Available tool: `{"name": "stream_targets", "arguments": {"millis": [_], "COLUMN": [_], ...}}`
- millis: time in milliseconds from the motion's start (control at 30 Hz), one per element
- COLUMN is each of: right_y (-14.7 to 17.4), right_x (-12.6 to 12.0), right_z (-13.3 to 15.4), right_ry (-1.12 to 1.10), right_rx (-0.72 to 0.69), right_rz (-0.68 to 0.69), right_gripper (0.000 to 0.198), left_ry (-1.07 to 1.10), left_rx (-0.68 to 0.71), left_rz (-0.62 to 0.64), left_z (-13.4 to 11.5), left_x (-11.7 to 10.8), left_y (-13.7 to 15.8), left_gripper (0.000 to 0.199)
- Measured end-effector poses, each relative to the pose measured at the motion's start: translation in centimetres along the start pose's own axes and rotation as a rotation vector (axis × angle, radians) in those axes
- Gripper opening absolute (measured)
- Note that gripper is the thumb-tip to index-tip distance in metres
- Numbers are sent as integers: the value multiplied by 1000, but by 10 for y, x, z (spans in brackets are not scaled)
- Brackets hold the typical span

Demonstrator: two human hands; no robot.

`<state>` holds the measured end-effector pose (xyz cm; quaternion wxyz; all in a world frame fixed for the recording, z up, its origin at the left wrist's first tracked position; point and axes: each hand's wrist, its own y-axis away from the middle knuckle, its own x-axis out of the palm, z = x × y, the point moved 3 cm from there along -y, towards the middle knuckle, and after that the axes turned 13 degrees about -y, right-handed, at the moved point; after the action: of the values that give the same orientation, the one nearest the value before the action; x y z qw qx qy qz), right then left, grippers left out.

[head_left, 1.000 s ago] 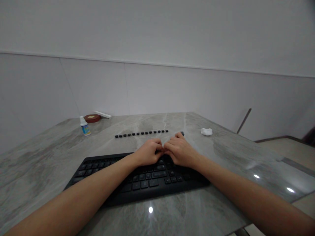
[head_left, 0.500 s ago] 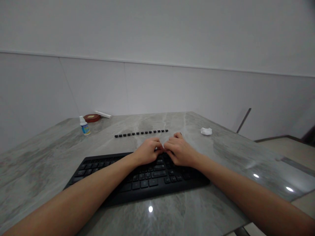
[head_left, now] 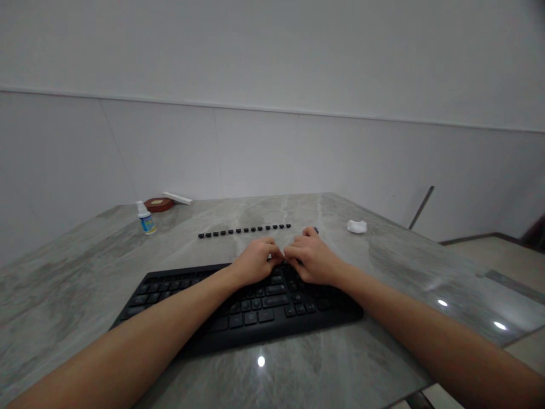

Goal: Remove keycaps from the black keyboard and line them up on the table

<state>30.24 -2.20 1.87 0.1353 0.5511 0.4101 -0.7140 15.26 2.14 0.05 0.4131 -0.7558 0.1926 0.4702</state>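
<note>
Your left hand point(head_left: 258, 261) bends inward over the far edge of the keyboard, its thumb and forefinger curving toward each other with a small gap behind the tips. Your right hand point(head_left: 313, 258) faces it, fingers curled under, the two sets of fingertips almost meeting. The tips are too small and shaded to show whether either pinch is closed or grips something, so that cannot be told. A small dark object point(head_left: 315, 230) shows just beyond your right fingers; whether they touch it is unclear.

The long black plastic keyboard point(head_left: 255, 319) lies flat directly beneath your fingers, keys up. Its long axis runs left to right across you, the right end angled slightly away, and its smooth front border faces you. The keys are low, squarish blocks; your left forearm and right hand cover part of them.

Beyond your fingers and mostly to their left, a straight row of small black blocky pieces point(head_left: 246, 230) sits on the grey marble-patterned, glossy tabletop point(head_left: 392, 284). Farther left stand a white spray bottle with a blue label point(head_left: 147, 221), a flat red-brown box point(head_left: 157, 206) and a slim white bar point(head_left: 179, 199). Right of your fingers, well apart, rests a soft-looking white wad point(head_left: 356, 227).
</note>
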Motion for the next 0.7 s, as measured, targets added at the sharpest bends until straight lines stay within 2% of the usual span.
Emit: {"name": "stream_targets", "arguments": {"millis": [233, 467, 567, 700], "right_y": [-1, 0, 0, -1], "right_x": [4, 6, 7, 11], "right_z": [-9, -18, -19, -20], "right_ry": [-153, -438, -457, -442], "right_rx": [133, 367, 452, 482], "right_rz": [-9, -18, -28, -60], "right_gripper": [12, 12, 11, 10], "left_ry": [-29, -28, -25, 6], "left_rx": [-34, -77, -102, -132], "left_rz": [37, 86, 105, 122], "left_z": [3, 4, 4, 6], "left_x": [3, 3, 3, 3], "left_y": [-1, -3, -4, -5], "left_gripper": [13, 16, 15, 15]}}
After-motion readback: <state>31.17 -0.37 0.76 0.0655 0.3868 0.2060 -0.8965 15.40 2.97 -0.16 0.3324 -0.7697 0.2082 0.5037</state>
